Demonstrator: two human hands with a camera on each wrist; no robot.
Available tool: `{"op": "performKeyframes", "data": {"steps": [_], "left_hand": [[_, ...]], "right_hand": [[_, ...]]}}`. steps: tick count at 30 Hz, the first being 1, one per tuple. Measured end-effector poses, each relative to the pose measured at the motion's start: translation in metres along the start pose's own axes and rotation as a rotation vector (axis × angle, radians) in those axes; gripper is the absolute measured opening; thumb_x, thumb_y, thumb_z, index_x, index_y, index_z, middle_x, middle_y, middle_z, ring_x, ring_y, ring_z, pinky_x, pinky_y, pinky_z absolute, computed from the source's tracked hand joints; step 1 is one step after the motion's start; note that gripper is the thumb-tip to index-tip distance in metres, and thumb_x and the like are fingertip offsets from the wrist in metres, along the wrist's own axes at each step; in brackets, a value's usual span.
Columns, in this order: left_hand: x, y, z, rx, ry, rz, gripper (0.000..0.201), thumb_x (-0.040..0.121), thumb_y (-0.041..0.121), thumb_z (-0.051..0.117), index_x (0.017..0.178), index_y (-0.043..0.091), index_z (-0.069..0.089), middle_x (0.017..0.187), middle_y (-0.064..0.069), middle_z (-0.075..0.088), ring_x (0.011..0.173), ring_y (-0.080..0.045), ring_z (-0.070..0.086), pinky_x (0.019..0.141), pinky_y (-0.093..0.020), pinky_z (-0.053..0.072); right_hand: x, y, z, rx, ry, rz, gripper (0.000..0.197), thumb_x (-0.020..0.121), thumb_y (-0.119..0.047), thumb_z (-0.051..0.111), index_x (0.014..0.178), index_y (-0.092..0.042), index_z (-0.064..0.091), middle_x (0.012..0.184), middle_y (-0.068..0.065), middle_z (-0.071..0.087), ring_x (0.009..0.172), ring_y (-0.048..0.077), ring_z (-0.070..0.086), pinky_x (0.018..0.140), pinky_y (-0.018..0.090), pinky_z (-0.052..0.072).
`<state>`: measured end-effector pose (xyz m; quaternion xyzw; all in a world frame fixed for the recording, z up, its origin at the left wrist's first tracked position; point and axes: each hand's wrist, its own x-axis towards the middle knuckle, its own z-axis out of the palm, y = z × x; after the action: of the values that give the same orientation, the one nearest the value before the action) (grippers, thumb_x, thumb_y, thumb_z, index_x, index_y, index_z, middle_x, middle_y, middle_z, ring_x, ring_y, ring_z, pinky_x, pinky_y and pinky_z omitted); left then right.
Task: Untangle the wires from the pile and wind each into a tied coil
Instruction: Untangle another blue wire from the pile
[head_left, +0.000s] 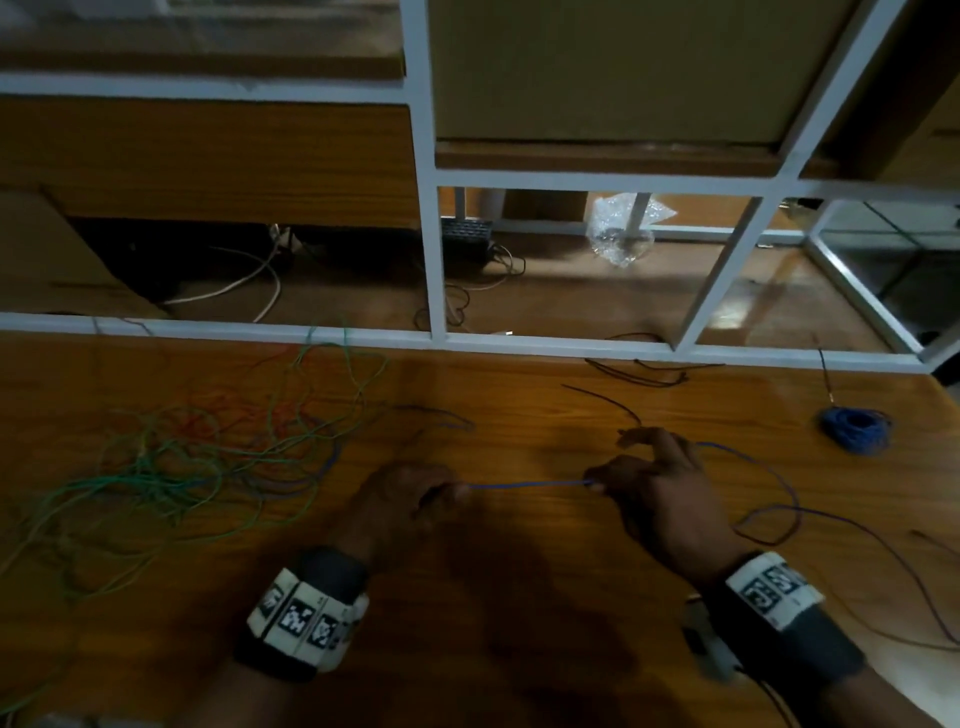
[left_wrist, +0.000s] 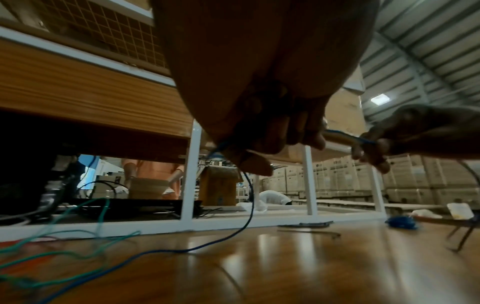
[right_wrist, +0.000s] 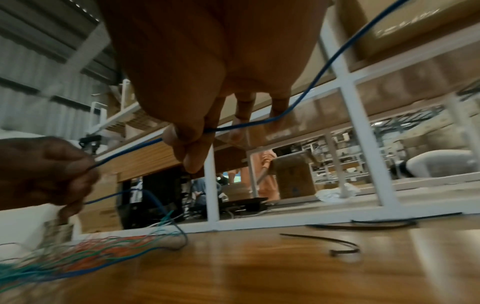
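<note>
Both hands are hovering low over the wooden bench (head_left: 519, 597), holding a short straight span of blue wire (head_left: 524, 485) between them at the centre of the head view. The left hand (head_left: 400, 504) is curling its fingers round the wire, its grip pressed closed on it; from the left wrist view the wire is dropping out below the fist and trailing across the bench toward the lower left of the frame. The right hand (head_left: 660, 499) is pinching the wire between thumb and forefinger, its other fingers (right_wrist: 244, 109) spread out behind, and the slack is looping away to the right side of the head view. The tangled pile of green, red and blue wires (head_left: 171, 467) is lying at the left of the frame, well apart from a finished blue coil (head_left: 854, 428) at the right edge. Black cable ties (head_left: 644, 371) are lying near the white frame (head_left: 467, 340) along the bench's far edge.
</note>
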<state>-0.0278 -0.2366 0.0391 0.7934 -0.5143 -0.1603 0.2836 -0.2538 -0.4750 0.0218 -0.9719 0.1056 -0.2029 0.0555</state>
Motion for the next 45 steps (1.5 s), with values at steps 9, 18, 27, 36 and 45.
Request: {"op": "performKeyframes", "data": {"steps": [9, 18, 27, 36, 45], "left_hand": [[-0.004, -0.005, 0.01, 0.118, 0.04, 0.101, 0.031, 0.091, 0.043, 0.046, 0.083, 0.024, 0.069, 0.086, 0.007, 0.068, 0.081, -0.015, 0.063, 0.07, -0.025, 0.047], [0.025, 0.028, 0.021, 0.004, 0.031, 0.238, 0.03, 0.093, 0.044, 0.049, 0.091, 0.027, 0.073, 0.087, 0.016, 0.066, 0.078, -0.002, 0.057, 0.07, -0.022, 0.046], [0.016, -0.042, -0.028, -0.097, 0.056, -0.185, 0.04, 0.093, 0.046, 0.061, 0.114, 0.013, 0.07, 0.116, -0.009, 0.068, 0.111, -0.028, 0.062, 0.091, -0.037, 0.045], [0.042, 0.02, 0.041, 0.075, 0.087, 0.323, 0.031, 0.094, 0.032, 0.046, 0.083, 0.021, 0.073, 0.08, 0.003, 0.069, 0.078, -0.012, 0.054, 0.07, -0.023, 0.033], [0.022, -0.038, 0.005, 0.052, 0.126, 0.193, 0.064, 0.095, 0.064, 0.034, 0.101, 0.015, 0.075, 0.099, -0.009, 0.072, 0.092, -0.015, 0.058, 0.081, -0.031, 0.047]], "right_hand": [[-0.027, 0.019, 0.001, -0.216, -0.249, 0.109, 0.068, 0.073, -0.05, 0.079, 0.134, -0.026, 0.064, 0.127, -0.006, 0.071, 0.134, 0.04, 0.048, 0.102, 0.058, 0.035], [0.015, -0.053, 0.014, 0.143, 0.04, -0.032, 0.021, 0.083, -0.015, 0.064, 0.097, -0.027, 0.072, 0.101, -0.011, 0.072, 0.115, 0.023, 0.052, 0.083, 0.045, 0.054], [-0.021, 0.027, -0.025, 0.119, -0.093, 0.357, 0.027, 0.088, -0.018, 0.079, 0.108, -0.035, 0.076, 0.118, 0.002, 0.07, 0.116, 0.037, 0.063, 0.081, 0.04, 0.053], [0.041, -0.073, 0.004, 0.019, -0.368, 0.163, 0.038, 0.099, -0.048, 0.043, 0.124, -0.029, 0.066, 0.111, 0.0, 0.074, 0.127, 0.031, 0.055, 0.096, 0.047, 0.049], [0.0, -0.011, -0.032, 0.211, -0.165, 0.492, 0.025, 0.077, -0.043, 0.039, 0.08, -0.059, 0.058, 0.088, -0.007, 0.07, 0.081, 0.021, 0.068, 0.065, 0.043, 0.058]]}}
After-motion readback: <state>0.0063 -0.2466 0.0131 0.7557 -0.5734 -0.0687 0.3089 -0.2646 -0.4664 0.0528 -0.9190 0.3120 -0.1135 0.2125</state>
